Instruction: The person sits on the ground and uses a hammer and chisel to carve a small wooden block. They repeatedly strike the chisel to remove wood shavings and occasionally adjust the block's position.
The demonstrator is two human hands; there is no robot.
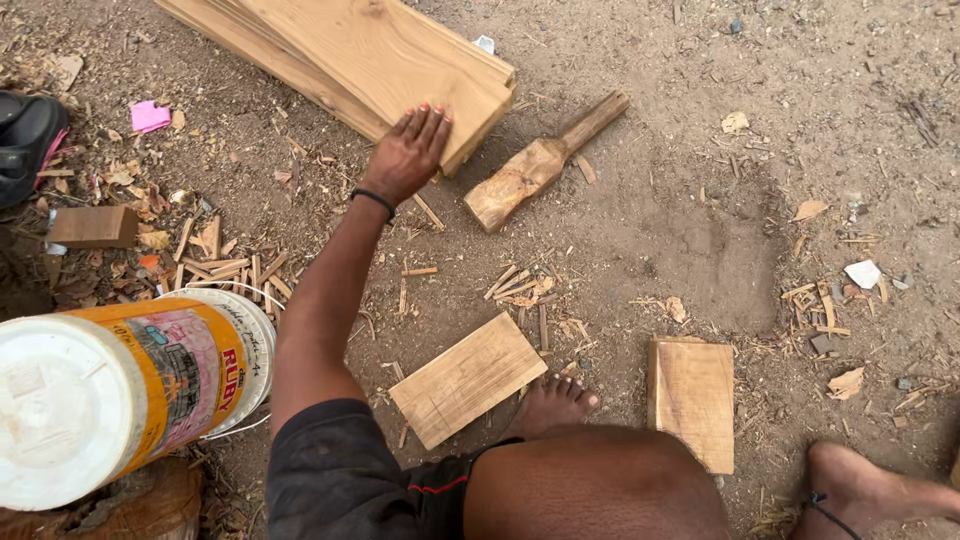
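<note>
While the left grip (408,152) is laid flat and open, fingers spread, the stacked wooden planks (380,60) on the dirt ground (700,200) are touched at their near edge, under the fingertips.

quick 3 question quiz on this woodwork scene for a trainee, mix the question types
1. True or false: the left hand rests flat on the stack of planks.
2. Which lies just right of that stack? A) wooden mallet B) a saw C) a drill
3. Fill in: the bare foot touches the edge of a small wooden ____ on the ground.

Key: 1 true; 2 A; 3 board. The right hand is out of view.
</note>
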